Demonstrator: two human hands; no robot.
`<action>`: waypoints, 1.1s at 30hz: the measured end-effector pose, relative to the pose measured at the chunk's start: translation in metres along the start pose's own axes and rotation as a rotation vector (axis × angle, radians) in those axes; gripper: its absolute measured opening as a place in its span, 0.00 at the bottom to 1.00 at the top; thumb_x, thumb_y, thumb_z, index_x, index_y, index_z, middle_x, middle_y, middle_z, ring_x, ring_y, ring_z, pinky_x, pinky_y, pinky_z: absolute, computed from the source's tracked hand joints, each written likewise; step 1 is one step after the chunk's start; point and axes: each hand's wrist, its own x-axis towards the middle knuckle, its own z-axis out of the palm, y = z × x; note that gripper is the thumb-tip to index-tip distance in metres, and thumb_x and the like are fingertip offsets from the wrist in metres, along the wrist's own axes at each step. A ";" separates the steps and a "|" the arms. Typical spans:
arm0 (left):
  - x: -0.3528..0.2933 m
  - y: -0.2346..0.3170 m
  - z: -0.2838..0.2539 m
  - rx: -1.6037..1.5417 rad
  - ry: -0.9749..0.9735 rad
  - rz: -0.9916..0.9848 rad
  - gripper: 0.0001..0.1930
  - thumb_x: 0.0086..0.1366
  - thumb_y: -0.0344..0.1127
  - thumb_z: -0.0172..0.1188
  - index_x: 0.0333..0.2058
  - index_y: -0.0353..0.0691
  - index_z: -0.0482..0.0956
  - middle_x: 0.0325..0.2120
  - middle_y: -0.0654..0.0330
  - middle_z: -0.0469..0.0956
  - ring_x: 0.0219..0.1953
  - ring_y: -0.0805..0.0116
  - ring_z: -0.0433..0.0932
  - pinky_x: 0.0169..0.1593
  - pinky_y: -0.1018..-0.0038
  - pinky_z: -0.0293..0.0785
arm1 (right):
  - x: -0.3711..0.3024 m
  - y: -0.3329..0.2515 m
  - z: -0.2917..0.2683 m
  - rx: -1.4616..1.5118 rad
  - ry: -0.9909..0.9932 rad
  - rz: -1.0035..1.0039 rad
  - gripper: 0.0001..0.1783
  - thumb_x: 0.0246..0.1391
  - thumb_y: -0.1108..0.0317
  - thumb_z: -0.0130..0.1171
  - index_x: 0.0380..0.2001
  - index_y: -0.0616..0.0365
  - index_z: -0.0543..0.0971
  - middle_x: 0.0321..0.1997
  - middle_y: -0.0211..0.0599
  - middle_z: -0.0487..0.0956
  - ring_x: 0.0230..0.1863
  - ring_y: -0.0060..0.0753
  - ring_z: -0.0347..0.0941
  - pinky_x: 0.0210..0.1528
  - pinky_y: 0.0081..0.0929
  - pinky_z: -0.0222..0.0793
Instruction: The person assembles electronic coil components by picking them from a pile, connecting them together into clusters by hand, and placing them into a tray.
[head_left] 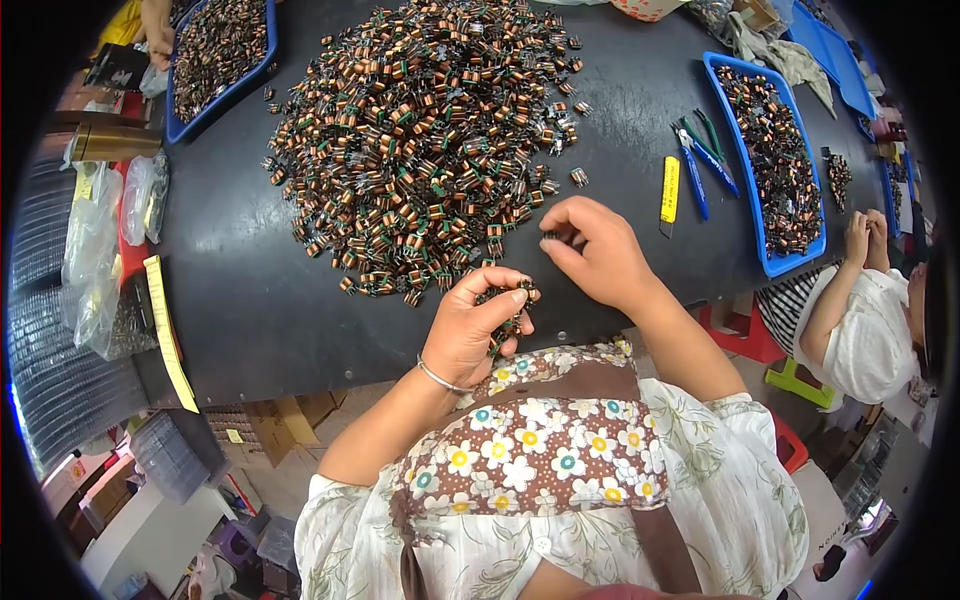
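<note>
A large heap of small copper-wound coils [410, 130] with green and black parts spreads over the dark table. At the heap's near edge, my left hand [465, 330] is closed around several of these coils [525, 292], its thumb pressed on top. My right hand [608, 258] is just to the right and apart from it, fingers curled and thumb against the fingertips. Something small and dark shows at those fingertips, too little to make out. One loose coil [579, 177] lies on the table above my right hand.
Right of the heap lie a yellow utility knife [669, 192], blue-handled cutters [695, 180] and green-handled pliers [712, 140]. A blue tray [823, 245] of coils stands beyond; another blue tray [271, 40] is far left. Co-workers' hands [866, 240] show at right and far left.
</note>
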 end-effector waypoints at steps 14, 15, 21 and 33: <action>0.002 -0.001 -0.003 -0.090 -0.113 -0.035 0.09 0.59 0.30 0.53 0.39 0.40 0.69 0.28 0.59 0.73 0.25 0.71 0.74 0.17 0.82 0.64 | -0.016 -0.017 -0.013 0.751 -0.303 0.286 0.10 0.44 0.78 0.59 0.34 0.63 0.77 0.34 0.32 0.73 0.31 0.18 0.70 0.33 0.16 0.66; 0.001 -0.001 -0.003 -0.090 -0.113 -0.035 0.09 0.59 0.30 0.53 0.39 0.40 0.69 0.28 0.59 0.73 0.25 0.71 0.74 0.17 0.82 0.64 | -0.016 -0.019 -0.013 0.743 -0.299 0.276 0.10 0.44 0.76 0.60 0.34 0.61 0.78 0.32 0.31 0.73 0.30 0.18 0.70 0.33 0.16 0.66; 0.000 0.001 0.002 -0.041 -0.137 -0.047 0.09 0.59 0.32 0.54 0.39 0.40 0.68 0.28 0.59 0.73 0.25 0.71 0.74 0.17 0.84 0.62 | -0.012 -0.024 -0.016 0.568 -0.317 0.132 0.08 0.44 0.74 0.61 0.32 0.59 0.79 0.28 0.32 0.74 0.28 0.21 0.72 0.30 0.18 0.67; 0.001 -0.002 -0.006 -0.119 -0.166 -0.060 0.05 0.60 0.33 0.53 0.35 0.43 0.70 0.30 0.56 0.74 0.24 0.69 0.73 0.17 0.82 0.62 | 0.023 0.019 -0.007 -0.182 0.091 -0.195 0.10 0.38 0.76 0.59 0.30 0.57 0.76 0.34 0.34 0.75 0.39 0.40 0.70 0.42 0.34 0.66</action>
